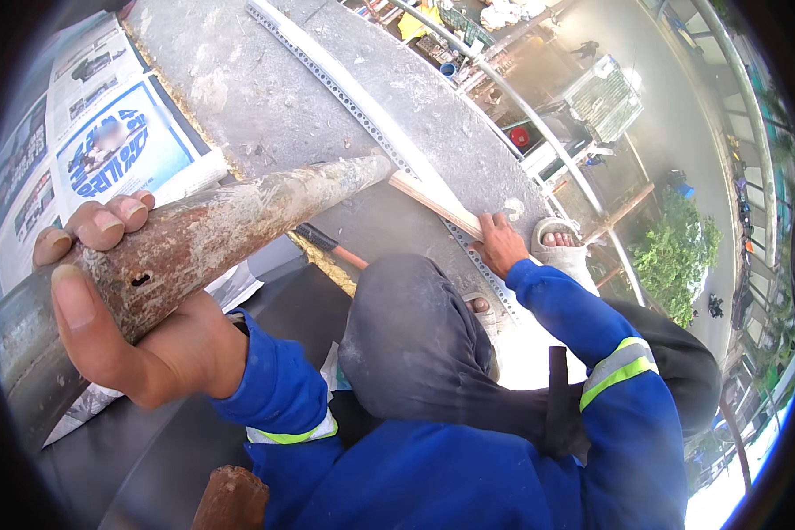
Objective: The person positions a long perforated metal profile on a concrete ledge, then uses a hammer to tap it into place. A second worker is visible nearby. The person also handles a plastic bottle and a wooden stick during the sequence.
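My left hand (141,336) is closed around a thick, rust-stained metal pipe (247,216) that slants across the left side of the view. Farther right, my right hand (501,246) grips the near end of a short, pale wooden strip (433,201). That strip lies along a long white edge bead (349,88) with a row of holes down one side. The bead rests on a rough grey concrete surface (212,84) and runs from the top middle toward my feet. Between the pipe and my knee lies a tool with an orange handle (349,257) and a black part; its kind is unclear.
Printed newspaper sheets (40,168) cover the left side. My sandalled foot (561,243) is by the concrete's right edge. Beyond it is a drop with scaffold poles (539,115), a corrugated roof (605,102), a tree (676,252) and a road (680,106). A brown post end (231,499) stands close at the bottom.
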Action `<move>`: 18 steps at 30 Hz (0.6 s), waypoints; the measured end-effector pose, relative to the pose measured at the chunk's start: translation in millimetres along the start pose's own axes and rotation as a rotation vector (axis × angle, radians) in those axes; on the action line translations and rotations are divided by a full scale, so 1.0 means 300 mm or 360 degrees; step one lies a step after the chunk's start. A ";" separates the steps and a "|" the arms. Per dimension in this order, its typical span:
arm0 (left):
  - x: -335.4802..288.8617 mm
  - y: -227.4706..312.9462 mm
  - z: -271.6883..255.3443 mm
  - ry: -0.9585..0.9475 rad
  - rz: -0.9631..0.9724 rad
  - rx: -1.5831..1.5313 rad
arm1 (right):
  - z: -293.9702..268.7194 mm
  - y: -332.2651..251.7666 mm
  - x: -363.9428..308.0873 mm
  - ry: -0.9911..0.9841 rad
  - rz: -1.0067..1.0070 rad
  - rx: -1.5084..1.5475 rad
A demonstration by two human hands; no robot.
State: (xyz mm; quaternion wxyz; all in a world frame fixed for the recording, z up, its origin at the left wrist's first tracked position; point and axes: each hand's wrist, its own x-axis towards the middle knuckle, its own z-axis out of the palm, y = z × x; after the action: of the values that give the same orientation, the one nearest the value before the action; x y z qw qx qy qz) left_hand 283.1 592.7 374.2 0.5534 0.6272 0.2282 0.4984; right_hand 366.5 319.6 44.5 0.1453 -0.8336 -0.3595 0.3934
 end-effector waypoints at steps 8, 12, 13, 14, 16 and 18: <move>-0.006 -0.015 0.013 0.0012 0.0106 0.0112 | 0.029 -0.028 0.016 0.0081 -0.0024 -0.0048; -0.004 -0.016 0.017 0.0098 0.0160 0.0259 | 0.038 -0.034 0.008 0.0228 -0.0114 -0.0044; -0.005 -0.016 0.018 0.0111 0.0173 0.0303 | 0.036 -0.038 0.011 0.0221 -0.0096 -0.0046; -0.004 -0.016 0.019 0.0111 0.0179 0.0310 | 0.034 -0.042 0.012 0.0168 -0.0048 -0.0043; -0.001 -0.019 0.019 0.0077 0.0200 0.0230 | 0.023 -0.043 0.020 0.0087 -0.0015 -0.0011; 0.001 -0.020 0.018 0.0075 0.0221 0.0359 | 0.008 -0.033 0.029 0.0018 -0.0016 0.0021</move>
State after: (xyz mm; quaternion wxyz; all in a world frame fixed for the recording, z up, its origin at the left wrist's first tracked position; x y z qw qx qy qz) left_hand 289.7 592.1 369.4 0.4381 0.6878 0.2517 0.5212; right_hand 363.6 332.7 43.4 0.1548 -0.8330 -0.3602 0.3905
